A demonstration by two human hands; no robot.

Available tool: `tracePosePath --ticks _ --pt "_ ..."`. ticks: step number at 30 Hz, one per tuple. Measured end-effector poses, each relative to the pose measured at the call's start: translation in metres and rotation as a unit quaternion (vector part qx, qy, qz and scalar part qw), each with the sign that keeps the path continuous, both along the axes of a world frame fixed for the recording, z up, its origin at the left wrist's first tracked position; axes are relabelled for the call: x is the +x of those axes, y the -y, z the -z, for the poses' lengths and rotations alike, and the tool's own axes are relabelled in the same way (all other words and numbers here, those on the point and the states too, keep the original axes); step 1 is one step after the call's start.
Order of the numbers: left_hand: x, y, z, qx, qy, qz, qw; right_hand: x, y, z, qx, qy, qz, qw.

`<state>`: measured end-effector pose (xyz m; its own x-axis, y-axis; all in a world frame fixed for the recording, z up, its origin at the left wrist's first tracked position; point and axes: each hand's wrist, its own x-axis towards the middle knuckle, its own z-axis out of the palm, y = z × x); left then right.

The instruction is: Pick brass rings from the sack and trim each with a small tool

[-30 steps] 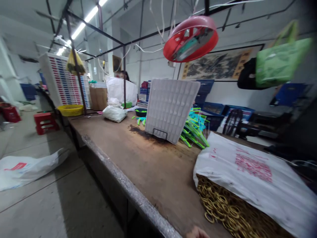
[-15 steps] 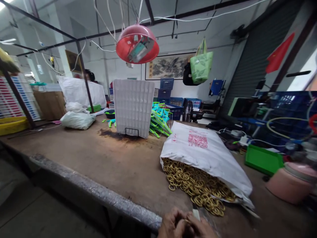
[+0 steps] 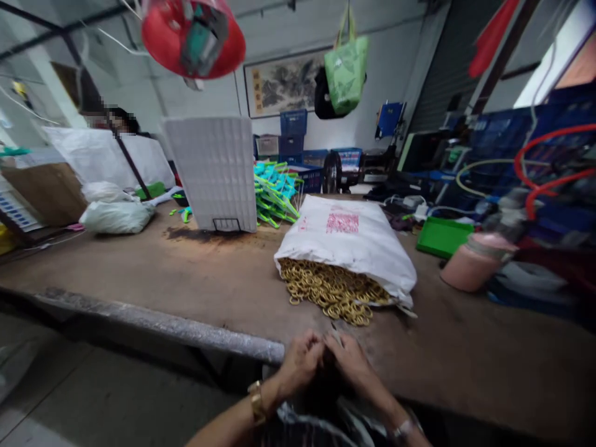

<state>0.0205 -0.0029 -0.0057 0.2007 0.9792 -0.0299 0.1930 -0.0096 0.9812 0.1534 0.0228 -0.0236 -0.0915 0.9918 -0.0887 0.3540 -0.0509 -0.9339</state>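
Note:
At the table's front edge, my left hand (image 3: 302, 361) and my right hand (image 3: 348, 357) are close together, both with fingers curled in. Whatever the left one grips is hidden by its fingers. A small pale piece (image 3: 336, 336) shows at the fingers of the right one, too blurred to name. Just beyond them, brass-coloured rings (image 3: 321, 288) spill from the mouth of a white sack (image 3: 372, 233) with a red printed code, which lies on its side. Below my hands there is clear plastic film (image 3: 307, 419) by my lap.
The brown worktable (image 3: 223, 292) has a foil-like wrapped front edge. A white ribbed panel (image 3: 212, 177) stands upright beside green and blue plastic pieces (image 3: 277, 192). To the right are a green tray (image 3: 444, 237) and a pink jar (image 3: 475, 264). A red lamp (image 3: 193, 37) hangs overhead.
The view has tilted down and swung right, so my forearms now show. My hands remain together at the table edge, and the sack and rings appear farther from them.

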Motion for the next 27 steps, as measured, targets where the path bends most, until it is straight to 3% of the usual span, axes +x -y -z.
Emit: tracePosePath --ticks 4,8,18,22,27 --pt "0.002 0.001 -0.011 -0.093 0.058 0.034 0.993 0.004 0.006 -0.008 0.009 -0.032 -0.018 0.999" --pt "0.0 0.002 -0.011 -0.187 0.146 0.066 0.969 0.005 0.011 -0.011 -0.008 -0.041 -0.034 0.999" --pt "-0.006 0.007 -0.002 -0.21 0.245 0.066 0.944 -0.001 0.013 -0.007 -0.049 -0.083 -0.039 0.995" --pt "-0.006 0.007 -0.001 -0.212 0.249 0.055 0.943 0.003 0.016 -0.005 0.003 0.029 -0.013 0.999" --pt "-0.008 0.0 -0.002 -0.171 0.212 0.028 0.962 0.004 0.022 -0.011 0.098 0.239 -0.121 0.958"
